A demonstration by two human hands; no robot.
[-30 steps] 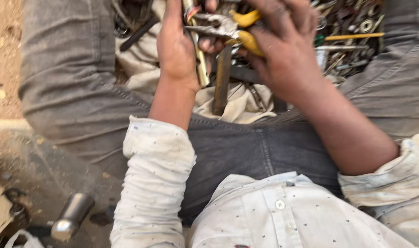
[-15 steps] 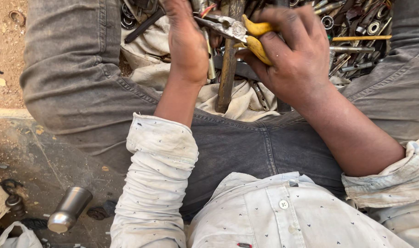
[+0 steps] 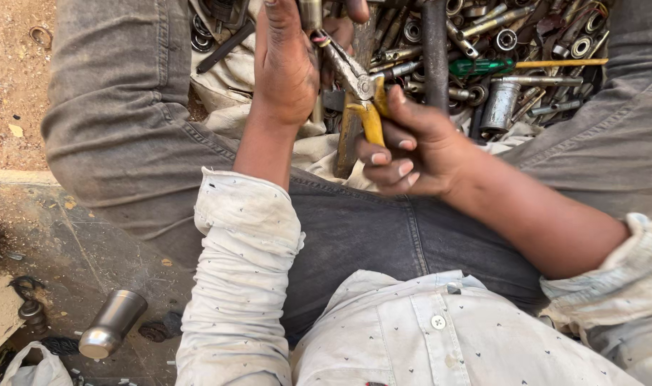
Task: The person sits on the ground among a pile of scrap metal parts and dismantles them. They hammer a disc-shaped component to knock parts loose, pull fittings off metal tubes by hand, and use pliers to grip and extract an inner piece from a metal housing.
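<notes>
My right hand (image 3: 412, 146) is closed around the yellow handles of a pair of pliers (image 3: 361, 89). The plier jaws point up and left toward a small metal cylinder (image 3: 310, 13) that my left hand (image 3: 290, 64) pinches near the top edge of the view. The jaws appear to bite on or just beside the lower end of that piece. Both hands hover over my lap, above a cloth (image 3: 226, 78) heaped with metal parts.
A pile of sockets, bearings, bolts and rods (image 3: 512, 50) lies on the cloth between my grey trouser legs, with a green-handled screwdriver (image 3: 497, 66) on top. A metal tube (image 3: 111, 323) and a white bag (image 3: 32, 368) lie on the stone floor at the left.
The view has tilted so both hands sit lower in frame. My right hand slid down the plier handles, and my left hand now holds the small metal piece against the jaws.
</notes>
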